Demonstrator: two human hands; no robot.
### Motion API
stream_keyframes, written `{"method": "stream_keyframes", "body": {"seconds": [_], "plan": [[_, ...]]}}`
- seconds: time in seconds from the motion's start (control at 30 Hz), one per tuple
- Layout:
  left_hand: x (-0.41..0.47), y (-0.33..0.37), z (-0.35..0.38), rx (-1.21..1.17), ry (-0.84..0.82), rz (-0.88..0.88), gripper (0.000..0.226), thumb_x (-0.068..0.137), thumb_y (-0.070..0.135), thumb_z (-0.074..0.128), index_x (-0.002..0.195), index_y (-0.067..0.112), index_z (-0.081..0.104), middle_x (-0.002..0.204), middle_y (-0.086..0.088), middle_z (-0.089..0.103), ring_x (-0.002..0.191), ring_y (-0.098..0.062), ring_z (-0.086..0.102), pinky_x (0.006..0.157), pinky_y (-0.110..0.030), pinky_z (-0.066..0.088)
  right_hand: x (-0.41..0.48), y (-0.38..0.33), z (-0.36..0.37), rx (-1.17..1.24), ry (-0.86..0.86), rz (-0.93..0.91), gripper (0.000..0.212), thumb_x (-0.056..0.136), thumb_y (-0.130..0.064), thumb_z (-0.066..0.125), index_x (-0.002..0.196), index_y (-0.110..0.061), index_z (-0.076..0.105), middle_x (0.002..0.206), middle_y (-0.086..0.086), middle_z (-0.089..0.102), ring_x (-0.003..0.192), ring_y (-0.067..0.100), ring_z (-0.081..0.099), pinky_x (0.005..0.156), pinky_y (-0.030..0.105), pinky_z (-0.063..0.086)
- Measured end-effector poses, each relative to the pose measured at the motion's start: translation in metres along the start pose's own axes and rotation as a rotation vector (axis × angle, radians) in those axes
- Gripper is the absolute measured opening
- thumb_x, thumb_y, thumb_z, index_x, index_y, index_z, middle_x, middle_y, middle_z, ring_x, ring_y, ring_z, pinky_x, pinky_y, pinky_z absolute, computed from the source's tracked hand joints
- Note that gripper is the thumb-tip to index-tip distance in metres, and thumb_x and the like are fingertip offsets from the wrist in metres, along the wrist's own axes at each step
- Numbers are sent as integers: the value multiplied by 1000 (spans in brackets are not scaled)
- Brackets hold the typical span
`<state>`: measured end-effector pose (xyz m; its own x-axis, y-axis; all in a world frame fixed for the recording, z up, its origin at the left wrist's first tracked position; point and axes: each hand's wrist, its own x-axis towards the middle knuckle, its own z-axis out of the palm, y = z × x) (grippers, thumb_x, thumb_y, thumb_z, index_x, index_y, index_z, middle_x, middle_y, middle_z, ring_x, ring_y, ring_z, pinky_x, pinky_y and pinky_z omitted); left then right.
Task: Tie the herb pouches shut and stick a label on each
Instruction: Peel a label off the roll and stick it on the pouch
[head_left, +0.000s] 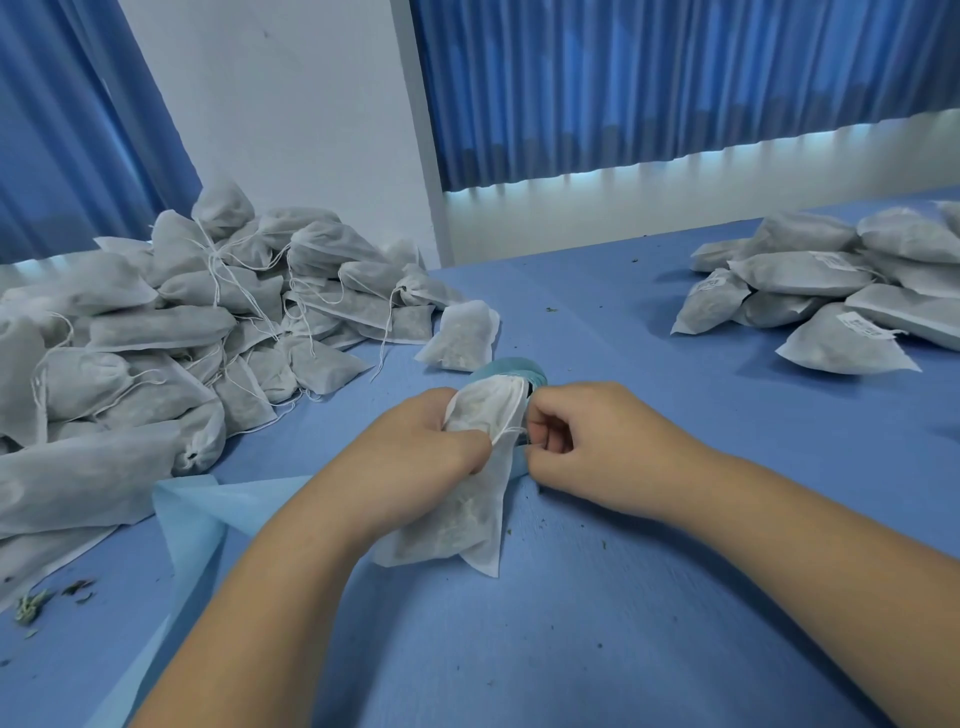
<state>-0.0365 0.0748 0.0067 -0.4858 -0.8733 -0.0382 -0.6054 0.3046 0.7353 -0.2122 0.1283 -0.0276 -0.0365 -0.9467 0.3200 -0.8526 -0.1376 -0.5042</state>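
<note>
A white herb pouch hangs between my hands over the middle of the blue table. My left hand grips its gathered neck. My right hand sits just to the right, fingers closed on the pouch's thin white drawstring. Behind the pouch a blue-green roll is mostly hidden. A single pouch lies just beyond it.
A big heap of pouches with loose strings fills the left side. A pile of labelled pouches lies at the far right. A light blue paper strip trails at the lower left. Herb crumbs dot the table.
</note>
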Motion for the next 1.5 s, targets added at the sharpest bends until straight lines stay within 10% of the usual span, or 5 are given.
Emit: {"method": "stream_keyframes", "body": {"seconds": [1.5], "plan": [[9,-8,14,-4,-18,-9,8,82,22,56,76,27,58,54,21,54,48,1,49,53,-22,37,3,4,3,165,68,97,22,77,-7,64,76,-27,56,68,-10,63,62,-1,54,63,22,48]]}}
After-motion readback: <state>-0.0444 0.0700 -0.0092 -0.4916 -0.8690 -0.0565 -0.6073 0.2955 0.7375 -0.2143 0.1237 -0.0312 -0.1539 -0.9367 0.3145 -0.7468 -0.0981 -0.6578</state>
